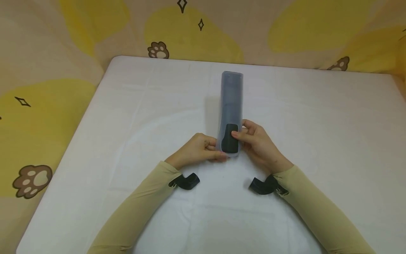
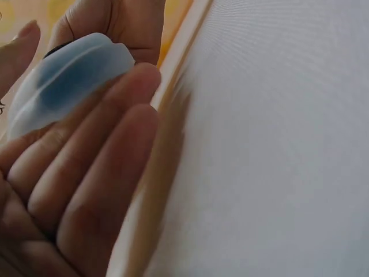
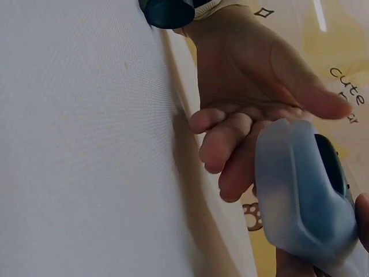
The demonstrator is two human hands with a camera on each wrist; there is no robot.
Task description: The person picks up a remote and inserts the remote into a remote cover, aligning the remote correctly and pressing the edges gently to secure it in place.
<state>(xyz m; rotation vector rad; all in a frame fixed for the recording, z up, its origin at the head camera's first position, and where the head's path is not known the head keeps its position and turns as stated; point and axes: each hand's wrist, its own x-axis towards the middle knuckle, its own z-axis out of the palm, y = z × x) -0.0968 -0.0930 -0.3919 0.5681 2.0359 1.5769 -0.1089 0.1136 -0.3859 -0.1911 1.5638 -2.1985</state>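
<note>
A long bluish translucent case (image 1: 232, 95) with a dark panel (image 1: 229, 144) in its near end is held up over the white table. With the thumb on the panel and the fingers behind, my right hand (image 1: 261, 146) grips it from the right side. My left hand (image 1: 198, 151) is at the near-left end of the case, its fingertips partly hidden by it. In the left wrist view the left fingers (image 2: 101, 156) lie fairly straight beside the case (image 2: 72, 75). The right wrist view shows the left thumb (image 3: 323, 101) apart from the case (image 3: 294, 179).
A white cloth-covered table (image 1: 142, 106) spreads around the hands. Behind it and on the left hangs a yellow and beige patterned cloth (image 1: 203, 38) with paw prints. Black mounts (image 1: 187, 181) sit at the cuffs of both sleeves.
</note>
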